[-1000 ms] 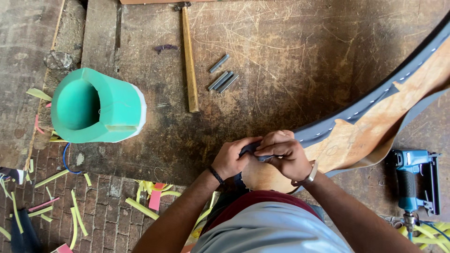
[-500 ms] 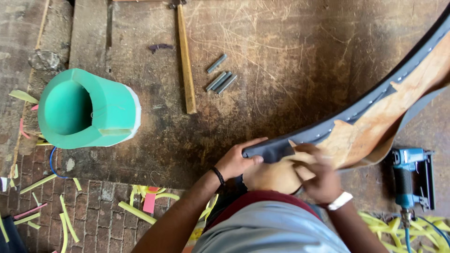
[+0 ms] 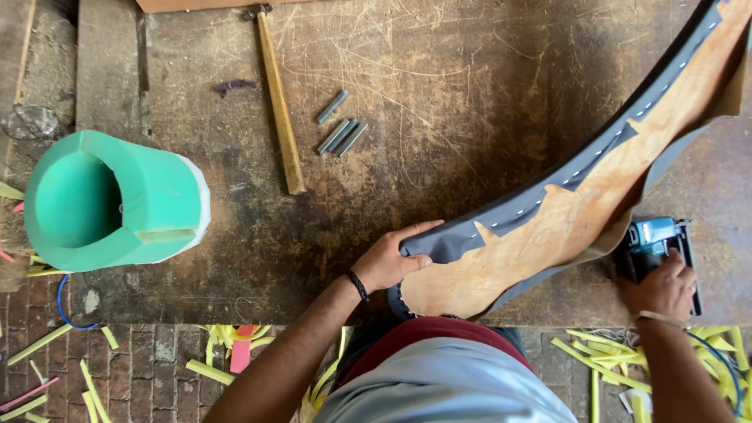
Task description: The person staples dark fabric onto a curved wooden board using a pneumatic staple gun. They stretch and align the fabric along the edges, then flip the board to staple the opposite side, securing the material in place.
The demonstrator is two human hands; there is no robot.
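A curved wooden panel (image 3: 595, 204) edged in grey fabric sweeps from lower centre to the upper right of the surface (image 3: 439, 94). The left hand (image 3: 389, 258) pinches the fabric at its near end. At lower right, the right hand (image 3: 664, 288) wraps its grip around a blue staple gun (image 3: 652, 236).

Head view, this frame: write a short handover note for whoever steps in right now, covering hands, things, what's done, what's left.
Left hand: pinches the grey fabric folded over the near end of the curved wooden panel, holding it down on the workbench.
Right hand: rests on the blue staple gun lying on the bench beside the panel; not lifted.
Nearby: hammer, staple strips, green foam cylinder.
Done: a row of staples fixes the fabric along the panel's upper edge.
Left: the fabric under the left hand shows no staples; the lower edge hangs loose.
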